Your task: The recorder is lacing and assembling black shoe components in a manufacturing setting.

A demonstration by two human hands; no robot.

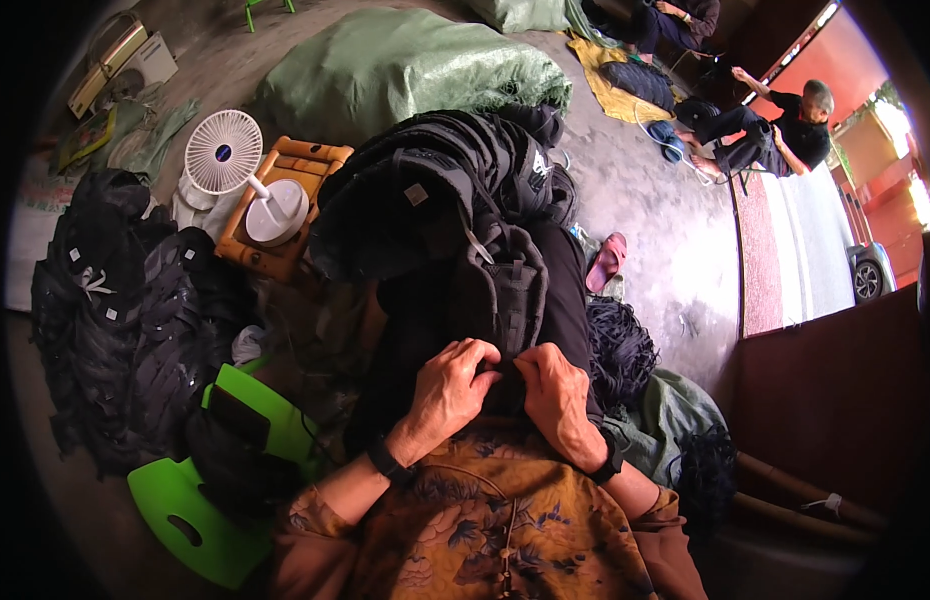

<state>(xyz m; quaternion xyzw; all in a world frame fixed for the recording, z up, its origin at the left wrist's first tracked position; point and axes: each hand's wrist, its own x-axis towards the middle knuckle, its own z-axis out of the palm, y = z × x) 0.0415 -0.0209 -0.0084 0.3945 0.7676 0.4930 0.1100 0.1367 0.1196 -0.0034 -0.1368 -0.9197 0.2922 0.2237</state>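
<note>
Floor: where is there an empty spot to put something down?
Bare concrete floor lies open between the pink slipper, the green sack and the seated person. It is crowded by the fan, black pile and green stool. Both hands, left hand and right hand, grip the black backpack.

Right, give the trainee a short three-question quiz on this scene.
1. True or false: both the left hand and the right hand grip the black backpack on the lap.
2. What stands on the wooden stool? A) a kettle B) a white fan C) a radio
3. What colour is the plastic stool at the person's left?

Key: 1 true; 2 B; 3 green.
</note>
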